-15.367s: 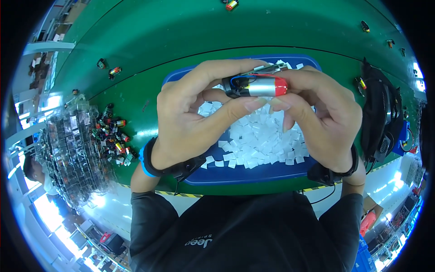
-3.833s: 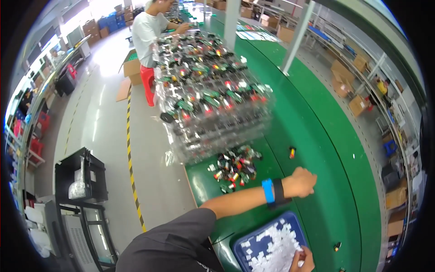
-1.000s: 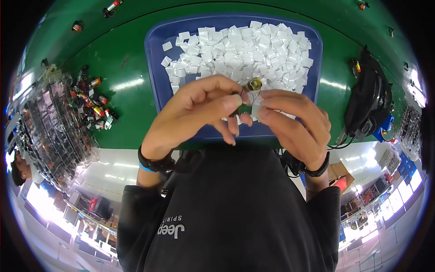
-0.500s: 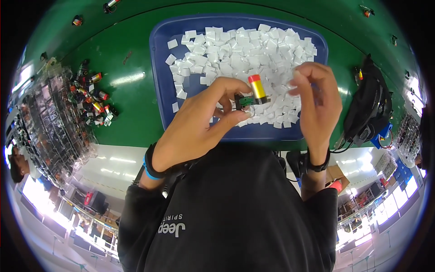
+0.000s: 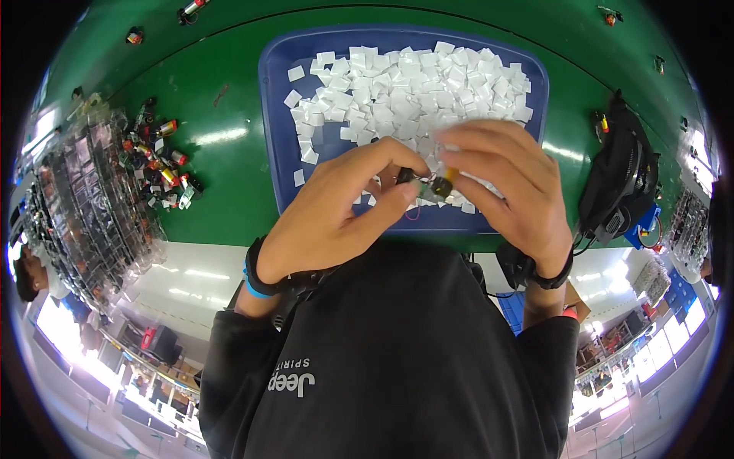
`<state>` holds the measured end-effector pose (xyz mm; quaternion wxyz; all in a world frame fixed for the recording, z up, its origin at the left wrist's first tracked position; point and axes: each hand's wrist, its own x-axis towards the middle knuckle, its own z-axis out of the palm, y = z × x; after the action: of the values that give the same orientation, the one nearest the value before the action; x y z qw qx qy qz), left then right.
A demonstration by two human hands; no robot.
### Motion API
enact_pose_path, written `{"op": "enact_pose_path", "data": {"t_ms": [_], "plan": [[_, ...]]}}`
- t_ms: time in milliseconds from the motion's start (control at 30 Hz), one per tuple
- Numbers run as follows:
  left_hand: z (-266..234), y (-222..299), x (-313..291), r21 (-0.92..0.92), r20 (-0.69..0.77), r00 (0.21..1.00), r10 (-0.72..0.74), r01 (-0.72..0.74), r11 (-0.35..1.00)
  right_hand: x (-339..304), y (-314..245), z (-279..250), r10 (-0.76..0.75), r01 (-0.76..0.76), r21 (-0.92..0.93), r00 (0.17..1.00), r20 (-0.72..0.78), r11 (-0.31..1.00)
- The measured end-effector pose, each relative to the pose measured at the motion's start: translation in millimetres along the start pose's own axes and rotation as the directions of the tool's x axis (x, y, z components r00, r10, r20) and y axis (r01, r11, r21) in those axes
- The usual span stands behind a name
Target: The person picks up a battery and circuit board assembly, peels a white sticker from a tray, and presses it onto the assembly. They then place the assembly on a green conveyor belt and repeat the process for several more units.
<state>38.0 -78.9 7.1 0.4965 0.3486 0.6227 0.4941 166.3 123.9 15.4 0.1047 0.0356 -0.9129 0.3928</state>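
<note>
Over the near part of the blue tray (image 5: 269, 122), my left hand (image 5: 336, 206) pinches a small electronic assembly (image 5: 440, 186) by its black end, between thumb and fingers. The assembly has a dark round end, thin wires and a yellow cylinder (image 5: 452, 174) that looks like a battery cell. My right hand (image 5: 516, 187) curves round that cylinder, its fingers closed about it and partly smeared by motion. They hide most of the cylinder. A thin pink wire loop (image 5: 413, 214) hangs below. Many white square pieces (image 5: 413, 80) lie loose in the tray beneath and beyond my hands.
On the green table (image 5: 218, 164), a pile of similar assemblies (image 5: 164, 161) lies left of the tray, beside stacked clear plastic packs (image 5: 84, 203). A black bag (image 5: 623, 176) rests at the right. Single assemblies (image 5: 134, 36) are scattered at the far edge.
My right hand has come left and down from beside the assembly to the cylinder. The assembly has turned, so its red-topped cylinder no longer stands in plain view. My left hand keeps its hold.
</note>
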Motion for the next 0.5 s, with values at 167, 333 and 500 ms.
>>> {"op": "enact_pose_path", "data": {"t_ms": [167,333,500], "plan": [[14,4,1,0.163,-0.181,0.982,-0.058,0.088,0.983,-10,-13,1,0.016,-0.016,-0.011,0.999,0.041,1.000],[23,-3,1,0.181,-0.276,0.960,0.043,0.008,0.983,-10,-24,11,0.105,-0.105,0.010,0.994,-0.041,0.994],[20,-4,1,0.280,-0.286,0.955,0.084,0.000,0.960,-12,-19,12,0.014,-0.019,-0.053,0.996,-0.090,0.998]]}}
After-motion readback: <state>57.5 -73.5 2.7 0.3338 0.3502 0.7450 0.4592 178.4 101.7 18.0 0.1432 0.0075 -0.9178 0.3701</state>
